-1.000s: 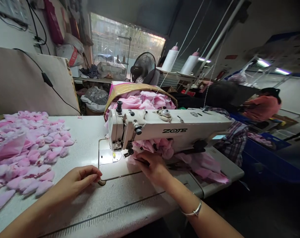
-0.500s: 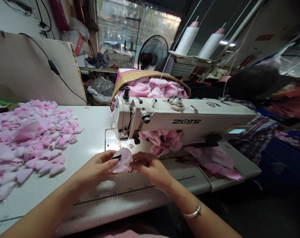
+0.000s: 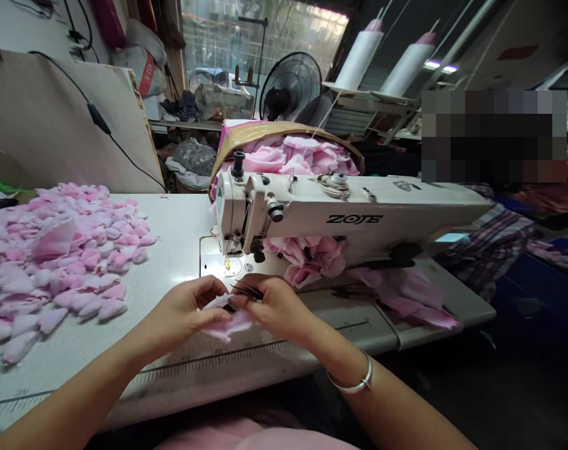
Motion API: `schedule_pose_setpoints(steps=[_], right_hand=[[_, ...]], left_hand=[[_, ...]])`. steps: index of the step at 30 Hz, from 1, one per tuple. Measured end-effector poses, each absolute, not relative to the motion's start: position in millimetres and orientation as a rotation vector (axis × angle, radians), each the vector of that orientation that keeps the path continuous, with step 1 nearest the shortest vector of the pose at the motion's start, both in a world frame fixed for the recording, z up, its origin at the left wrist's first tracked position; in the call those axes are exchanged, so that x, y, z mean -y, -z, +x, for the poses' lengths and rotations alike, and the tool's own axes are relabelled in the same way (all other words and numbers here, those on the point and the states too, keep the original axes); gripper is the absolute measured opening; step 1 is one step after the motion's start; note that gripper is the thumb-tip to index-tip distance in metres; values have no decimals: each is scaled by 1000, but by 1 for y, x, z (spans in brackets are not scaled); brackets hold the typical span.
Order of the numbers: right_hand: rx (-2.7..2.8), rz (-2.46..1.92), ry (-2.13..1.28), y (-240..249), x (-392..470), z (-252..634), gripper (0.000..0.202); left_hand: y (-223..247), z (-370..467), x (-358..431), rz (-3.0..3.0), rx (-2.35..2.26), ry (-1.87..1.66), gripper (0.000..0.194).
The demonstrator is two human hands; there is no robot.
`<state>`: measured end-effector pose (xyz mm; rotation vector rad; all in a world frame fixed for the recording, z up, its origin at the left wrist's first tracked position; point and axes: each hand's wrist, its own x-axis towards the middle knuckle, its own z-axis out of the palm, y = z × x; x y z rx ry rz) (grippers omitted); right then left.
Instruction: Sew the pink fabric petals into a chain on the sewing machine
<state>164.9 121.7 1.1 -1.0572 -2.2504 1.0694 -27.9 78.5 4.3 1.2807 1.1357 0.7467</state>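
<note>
Spread over the left of the bench (image 3: 171,228), a heap of small pink puffs (image 3: 59,250), well apart from both hands. Next, the left hand (image 3: 187,309), grip pinched on the left end of a small pink cloth (image 3: 231,326). Beyond that hand, on the far side from the body, the bright needle plate (image 3: 213,267), not touched by the cloth. The cloth itself between both hands, just above the near part of the bench, folded, apparently longest from left to right; neither hand nearer. A dark pointed tool (image 3: 249,290) over its right end, tips aimed left. Clenched around that tool, the right hand (image 3: 277,305), fingertips close against the cloth; contact too hidden to tell. Further right, bunched pink fabric (image 3: 317,259) beneath the arm of the sewing machine (image 3: 312,209).
</note>
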Motion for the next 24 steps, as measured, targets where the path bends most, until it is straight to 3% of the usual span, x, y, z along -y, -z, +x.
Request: schedule_pose_setpoints(steps=[4,8,14,24], right_hand=[[2286,-967,-720,3,-116,166,9],[2371,-1006,-382,7,-108,162,25],[2219,-1077,-547,13,-103,154,21],[2054,-1149,-801,19,-105,149,4]], left_hand=[[-2,-35,-79,1023,-1068,-815,28],[2,-30,-79,947,-1117,-947,29],[11,-18,-71,969,-1072,-917,35],[4,-25,-72,1103,-1186,-862,29]])
